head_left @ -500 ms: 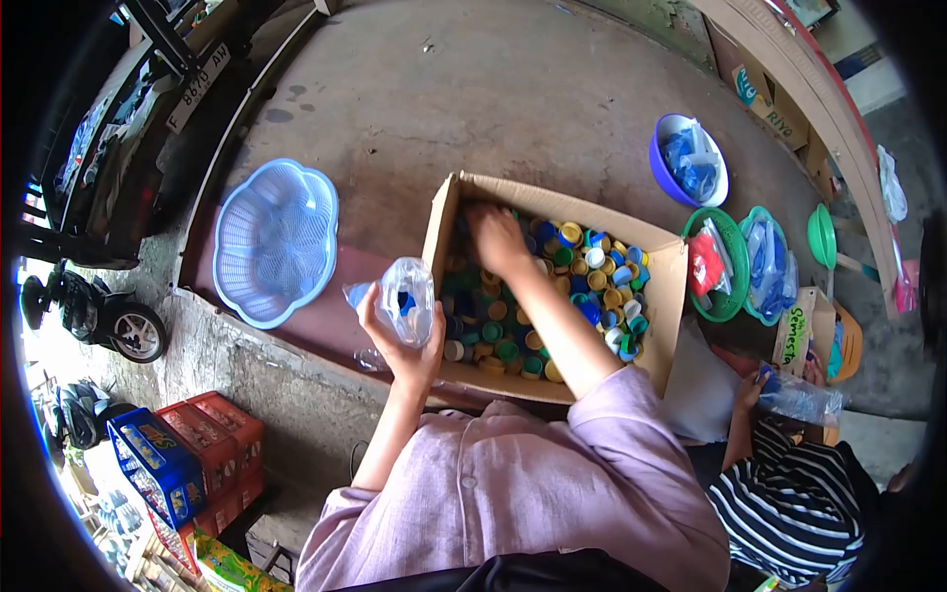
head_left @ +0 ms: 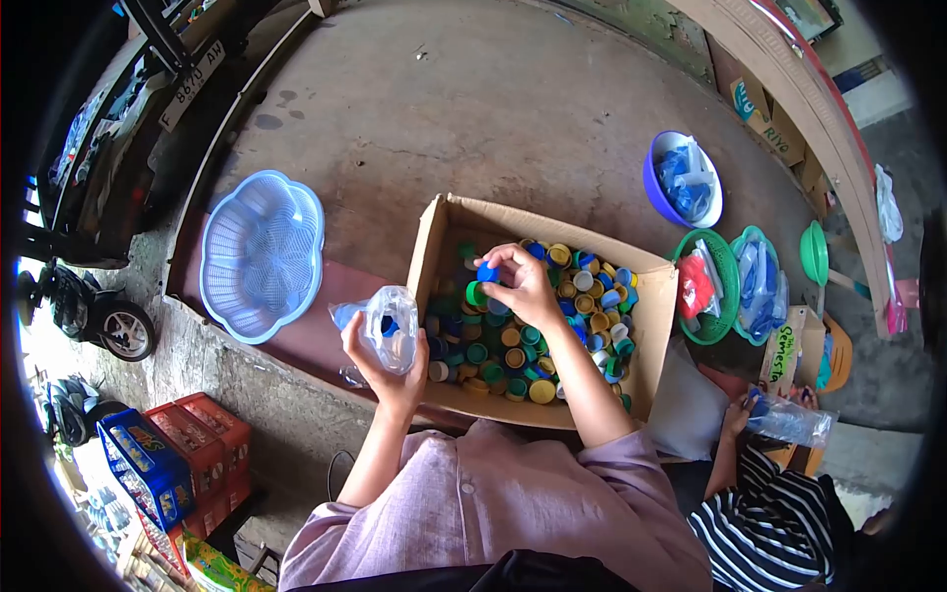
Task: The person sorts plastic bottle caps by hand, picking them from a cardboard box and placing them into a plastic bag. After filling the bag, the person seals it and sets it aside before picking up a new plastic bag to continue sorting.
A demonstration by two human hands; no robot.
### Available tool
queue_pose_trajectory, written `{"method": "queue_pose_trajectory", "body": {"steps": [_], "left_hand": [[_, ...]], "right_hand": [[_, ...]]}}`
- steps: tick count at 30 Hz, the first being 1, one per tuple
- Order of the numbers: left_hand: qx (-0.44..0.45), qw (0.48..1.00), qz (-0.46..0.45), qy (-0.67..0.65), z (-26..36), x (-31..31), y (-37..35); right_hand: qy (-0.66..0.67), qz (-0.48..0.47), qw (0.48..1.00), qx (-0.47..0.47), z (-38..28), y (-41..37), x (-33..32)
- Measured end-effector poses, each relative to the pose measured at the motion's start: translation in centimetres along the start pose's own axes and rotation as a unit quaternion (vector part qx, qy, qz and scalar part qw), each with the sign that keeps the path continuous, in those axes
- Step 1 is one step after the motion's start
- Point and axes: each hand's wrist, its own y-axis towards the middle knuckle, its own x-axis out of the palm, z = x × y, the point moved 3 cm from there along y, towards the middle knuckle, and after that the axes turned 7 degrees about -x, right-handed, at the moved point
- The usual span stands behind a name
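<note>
My left hand [head_left: 398, 380] is wrapped round a clear plastic bag [head_left: 392, 340], which stands open at the top with something blue inside it. Over the cardboard box [head_left: 646, 373], my right hand [head_left: 525, 288] pinches a blue bottle cap [head_left: 487, 272] between its fingertips. Just below those fingers a green bottle cap [head_left: 475, 293] shows, overlapping the thumb in this view. The box is filled with loose bottle caps [head_left: 542, 391] in blue, green, yellow and white, and my right forearm crosses its near wall.
A light blue plastic basket [head_left: 219, 259] stands on the left of the table [head_left: 395, 109]. Right of the box are a purple bowl [head_left: 651, 178] and a green basket [head_left: 732, 301] holding plastic packets. At lower right, a person in a striped top [head_left: 779, 518] handles a clear plastic bag [head_left: 794, 422].
My right hand has come up from among the caps in the box's far left corner, now with a blue cap in its fingers. The left hand keeps its hold on the bag.
</note>
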Motion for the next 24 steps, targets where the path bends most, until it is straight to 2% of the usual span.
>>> {"method": "queue_pose_trajectory", "body": {"steps": [2,4,7,8,10,12,14,16,17,20,21,24], "left_hand": [[-0.003,1.000,-0.004,0.000,-0.1,0.0,0.0],[-0.008,1.000,-0.008,-0.002,0.0,0.1,0.0],[-0.029,1.000,-0.010,-0.002,0.1,-0.1,0.0],[-0.038,0.999,-0.011,-0.020,-0.2,-0.1,0.0],[-0.053,0.997,0.000,-0.056,0.1,0.0,0.2],[-0.015,1.000,0.007,0.004,0.3,-0.2,0.3],[-0.019,1.000,0.018,-0.013,0.4,-0.1,0.3],[-0.039,0.998,0.020,-0.041,0.5,0.0,0.4],[-0.026,0.999,0.020,-0.032,0.4,-0.2,0.3],[-0.005,1.000,0.024,-0.013,0.4,0.1,0.3],[-0.012,0.999,0.027,-0.018,0.4,0.1,0.4],[-0.007,1.000,0.030,-0.004,0.5,0.1,0.6]], "right_hand": [[-0.027,0.045,0.998,-0.017,-0.8,-0.7,-0.8],[-0.204,0.093,0.974,-0.028,-2.1,-0.8,-1.6],[-0.278,0.170,0.943,-0.067,-2.4,-0.9,-2.7],[-0.366,0.150,0.910,-0.120,-3.5,-1.0,-2.6],[-0.471,0.101,0.861,-0.164,-4.8,-1.4,-1.6],[-0.414,0.015,0.904,-0.109,-5.0,-2.0,0.4],[-0.351,-0.129,0.926,-0.050,-3.9,-3.0,3.4],[-0.427,-0.276,0.856,-0.096,-2.1,-4.4,6.4],[-0.455,-0.307,0.830,-0.104,-0.7,-5.5,7.4],[-0.509,-0.278,0.804,-0.132,0.2,-5.9,6.8],[-0.532,-0.287,0.792,-0.091,0.9,-5.5,5.9],[-0.533,-0.154,0.828,-0.077,-0.8,-4.5,2.5]]}}
